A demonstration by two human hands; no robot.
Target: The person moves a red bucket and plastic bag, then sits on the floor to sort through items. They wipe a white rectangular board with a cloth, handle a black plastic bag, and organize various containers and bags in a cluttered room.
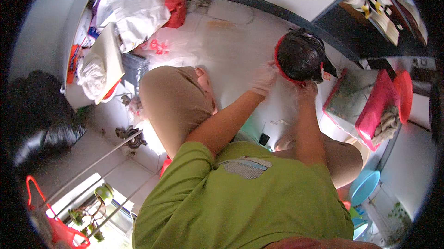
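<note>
A red-rimmed round bin lined with a black plastic bag [299, 57] is held tilted in front of me over the pale tiled floor. My left hand [264, 78], in a thin clear glove, touches the rim on its left side. Close under the near edge, my right hand [308, 91], also gloved, is at the bag and rim; its fingers are partly hidden and blurred. The bag covers the opening and bunches at the bin's right side.
White and red bags [138, 14] and clear plastic with red print [166, 46] lie at the upper left. A pink-edged storage box [350, 92] stands at right, a blue basin [365, 187] below it. Black bags [38, 110] are at far left.
</note>
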